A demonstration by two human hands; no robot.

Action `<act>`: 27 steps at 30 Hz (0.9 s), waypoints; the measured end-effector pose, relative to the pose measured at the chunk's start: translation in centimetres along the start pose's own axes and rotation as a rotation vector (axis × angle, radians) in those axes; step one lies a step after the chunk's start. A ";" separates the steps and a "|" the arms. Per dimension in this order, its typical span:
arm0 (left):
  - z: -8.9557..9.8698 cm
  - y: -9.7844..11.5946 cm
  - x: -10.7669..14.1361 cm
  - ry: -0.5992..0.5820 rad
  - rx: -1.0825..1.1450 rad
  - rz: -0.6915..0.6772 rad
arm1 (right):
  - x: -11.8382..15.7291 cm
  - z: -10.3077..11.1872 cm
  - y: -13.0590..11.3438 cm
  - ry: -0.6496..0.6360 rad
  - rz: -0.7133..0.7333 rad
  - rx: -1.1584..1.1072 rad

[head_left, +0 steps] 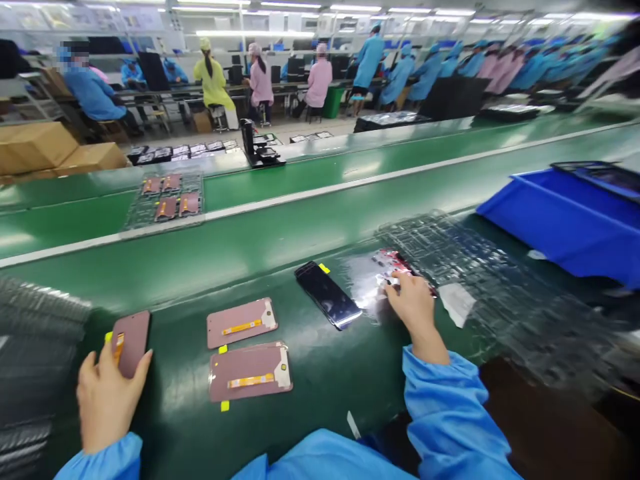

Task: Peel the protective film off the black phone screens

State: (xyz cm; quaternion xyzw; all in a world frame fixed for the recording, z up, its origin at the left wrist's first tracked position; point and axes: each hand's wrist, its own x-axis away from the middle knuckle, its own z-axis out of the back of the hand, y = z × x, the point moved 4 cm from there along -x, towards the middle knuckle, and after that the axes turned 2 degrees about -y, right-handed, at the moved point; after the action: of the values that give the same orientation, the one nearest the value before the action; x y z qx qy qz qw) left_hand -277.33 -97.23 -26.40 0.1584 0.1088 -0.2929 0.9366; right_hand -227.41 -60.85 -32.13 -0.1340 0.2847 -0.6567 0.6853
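My left hand (111,393) grips a phone screen panel (134,337) at the left, thumb on one edge and fingers on the other. The panel shows its dull pink back with an orange flex cable. In the middle lie two more such panels, an upper panel (235,325) and a lower panel (245,385), with yellow tabs. A black phone screen (327,293) rests glossy side up to their right. My right hand (414,307) is over a shiny sheet (365,277) with red pieces at its far corner. Its fingers are bent together; what they pinch cannot be made out.
Clear plastic trays (450,260) and a blue bin (565,213) stand at the right. Stacked trays (35,353) fill the left. A tray with several panels (170,197) sits on the green conveyor (310,173). Several co-workers sit and stand beyond.
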 end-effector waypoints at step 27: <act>-3.1 14.9 12.7 -0.042 0.060 -1.018 | 9.6 -4.4 -13.8 0.019 0.787 -0.280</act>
State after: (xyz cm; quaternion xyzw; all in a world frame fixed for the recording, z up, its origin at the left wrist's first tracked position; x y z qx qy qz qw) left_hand -258.72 -91.05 -29.58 0.1064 0.1450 -0.7180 0.6724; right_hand -241.53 -70.78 -30.06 -0.1006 0.4071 -0.3011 0.8565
